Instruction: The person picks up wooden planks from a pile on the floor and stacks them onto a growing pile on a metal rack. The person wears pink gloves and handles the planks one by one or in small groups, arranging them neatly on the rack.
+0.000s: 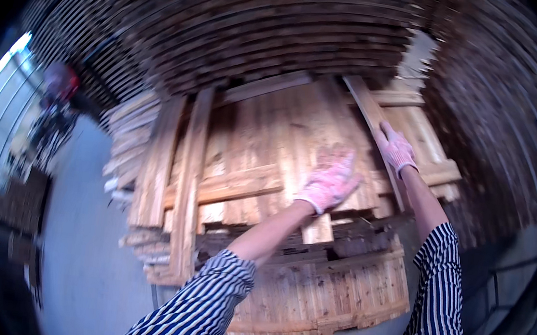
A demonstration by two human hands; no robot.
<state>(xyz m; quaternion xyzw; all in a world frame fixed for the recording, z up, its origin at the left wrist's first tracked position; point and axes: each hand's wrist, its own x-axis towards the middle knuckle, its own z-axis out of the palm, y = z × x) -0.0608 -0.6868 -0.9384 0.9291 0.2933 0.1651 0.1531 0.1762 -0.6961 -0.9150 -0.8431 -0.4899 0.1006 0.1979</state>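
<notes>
My left hand (330,182), in a pink and white work glove, is over the pale wooden boards (252,133) laid side by side on top of a stack. Its fingers are spread and a little blurred, with nothing held. To the right, my right hand (396,148), gloved alike, is closed on the edge of a long wooden strip (368,106) that lies across the boards. Some of its fingers are hidden. Two more upright-running strips lie at the left, one of them a narrow strip (190,179). A short crosswise board (240,184) touches that strip.
Tall stacks of planks (276,31) rise behind the boards, and another plank stack (504,107) stands on the right. Nearer me is a lower wooden stack (327,291). A grey floor (85,233) runs along the left, with a blurred person (60,90) farther off.
</notes>
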